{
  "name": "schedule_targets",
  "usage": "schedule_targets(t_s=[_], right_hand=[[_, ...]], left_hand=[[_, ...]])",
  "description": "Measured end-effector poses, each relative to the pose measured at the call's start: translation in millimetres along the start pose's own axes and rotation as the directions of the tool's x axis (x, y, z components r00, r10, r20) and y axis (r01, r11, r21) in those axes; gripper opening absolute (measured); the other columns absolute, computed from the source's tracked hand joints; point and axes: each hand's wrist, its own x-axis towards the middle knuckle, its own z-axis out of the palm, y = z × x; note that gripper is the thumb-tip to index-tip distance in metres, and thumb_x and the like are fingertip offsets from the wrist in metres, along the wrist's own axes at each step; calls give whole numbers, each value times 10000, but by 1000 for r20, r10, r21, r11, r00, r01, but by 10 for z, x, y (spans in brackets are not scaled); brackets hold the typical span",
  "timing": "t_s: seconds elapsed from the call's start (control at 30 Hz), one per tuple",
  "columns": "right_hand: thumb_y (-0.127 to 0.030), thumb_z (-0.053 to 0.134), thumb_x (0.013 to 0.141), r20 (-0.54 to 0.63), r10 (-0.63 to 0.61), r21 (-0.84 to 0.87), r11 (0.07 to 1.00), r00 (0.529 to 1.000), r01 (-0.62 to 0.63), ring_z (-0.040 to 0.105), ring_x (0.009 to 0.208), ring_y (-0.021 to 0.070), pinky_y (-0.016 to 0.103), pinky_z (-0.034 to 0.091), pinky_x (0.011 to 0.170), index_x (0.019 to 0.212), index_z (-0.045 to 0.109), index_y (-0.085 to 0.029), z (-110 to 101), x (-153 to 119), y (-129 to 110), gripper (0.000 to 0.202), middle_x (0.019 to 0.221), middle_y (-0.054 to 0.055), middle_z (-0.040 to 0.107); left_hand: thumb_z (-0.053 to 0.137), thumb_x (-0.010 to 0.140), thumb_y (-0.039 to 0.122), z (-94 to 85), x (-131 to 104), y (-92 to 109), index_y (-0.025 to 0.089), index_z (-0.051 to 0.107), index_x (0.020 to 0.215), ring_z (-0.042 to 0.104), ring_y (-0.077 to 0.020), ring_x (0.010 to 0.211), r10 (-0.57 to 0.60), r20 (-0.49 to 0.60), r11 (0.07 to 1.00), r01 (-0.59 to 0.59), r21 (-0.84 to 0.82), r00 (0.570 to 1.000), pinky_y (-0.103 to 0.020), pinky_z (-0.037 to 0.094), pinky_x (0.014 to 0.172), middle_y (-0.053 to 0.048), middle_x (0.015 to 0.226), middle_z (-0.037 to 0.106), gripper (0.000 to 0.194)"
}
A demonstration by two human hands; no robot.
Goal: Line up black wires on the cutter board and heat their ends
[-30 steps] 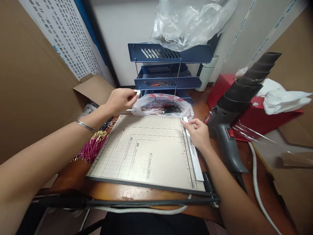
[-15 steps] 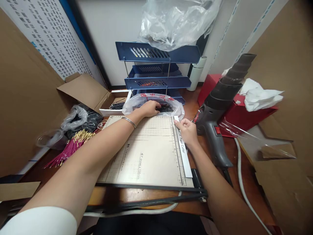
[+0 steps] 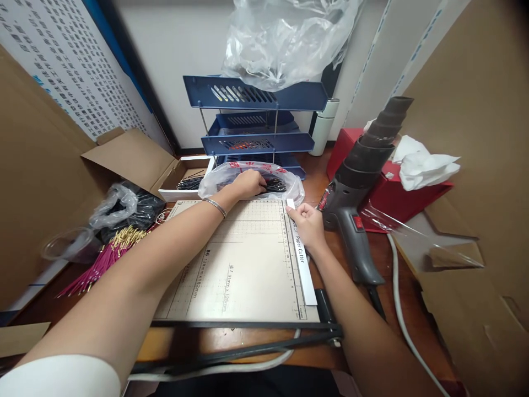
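My left hand reaches over the paper cutter into a clear plastic bag with red print. Its fingers are bent down onto thin black wires lying in the bag, and the fingertips are partly hidden. My right hand is closed at the cutter's right edge, with the thumb against the top end of the white strip marked "Paper Cutter". What its curled fingers hold, if anything, is hidden. The cutter's long black arm lies along the near side.
A grey heat gun stands at right before a red tissue box. Magenta wires with gold ends lie left. Behind are an open carton, more black wires, blue trays and a pale bottle.
The view has shifted slightly, so the scene sits a little further left and lower. Both hands keep nearly the same places, the left in the bag and the right at the strip.
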Motion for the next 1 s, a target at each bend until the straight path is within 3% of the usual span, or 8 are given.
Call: schedule_targets(t_s=[0.13,0.27,0.43,0.6,0.7,0.8,0.9,1.0], right_hand=[[-413,739,690,5,-24,-6,1000,1000,24,310,533,96,271,243,531,556,377,-257,-5,3,3,417,502,-73,350],[-478,746,684,4,-13,-26,1000,1000,13,291,529,94,276,217,530,572,378,-259,-13,11,41,443,501,-81,327],[-502,741,687,3,-66,-49,997,998,66,332,556,95,282,264,569,567,377,-255,-18,16,54,456,541,-73,357],[-388,711,710,-10,-19,-23,1000,1000,19,304,539,89,281,224,560,549,383,-253,-10,-13,-17,390,518,-80,343],[-329,685,730,-18,0,-25,1000,1000,0,299,530,88,282,211,555,541,387,-250,-6,-24,-50,361,509,-80,345],[-256,646,727,-35,-5,-16,1000,999,4,323,530,93,281,232,559,528,391,-248,-5,-14,-54,323,501,-76,360],[-226,634,712,-39,4,9,1000,999,-4,330,537,94,284,247,569,511,402,-242,-6,0,-48,307,505,-72,367],[-261,643,716,-39,10,26,1000,999,-9,324,549,96,290,251,582,501,400,-239,-9,3,-40,325,515,-70,361]], left_hand=[[630,916,352,-75,-115,59,227,863,1096,707,-233,881,-84,-52,994,87,62,995,-322,469,789,-86,1037,835,320],[568,970,340,-181,-238,93,223,855,988,665,-204,790,-106,-84,987,116,114,991,-310,424,747,-84,894,812,310],[504,1012,345,-341,-446,91,220,825,883,613,-180,708,-52,-196,985,83,153,979,-325,411,726,-72,803,773,368],[539,1013,327,-423,-806,182,205,838,968,696,-197,810,20,-348,1000,-11,26,937,-330,474,754,-93,902,811,326],[558,1026,324,-352,-1057,366,220,839,1052,737,-205,904,14,-385,996,-46,-73,923,-340,532,823,-85,1027,833,302],[566,1035,298,-203,-1245,576,211,831,1128,749,-204,984,37,-347,978,-105,-180,937,-344,564,886,-91,1121,830,294],[574,1042,284,-67,-1325,685,187,836,1117,740,-200,920,89,-299,973,-147,-177,950,-346,565,867,-106,1042,832,289],[602,1034,278,-1,-1335,665,181,837,1098,726,-201,889,116,-301,966,-178,-188,947,-351,559,854,-99,985,824,262]])
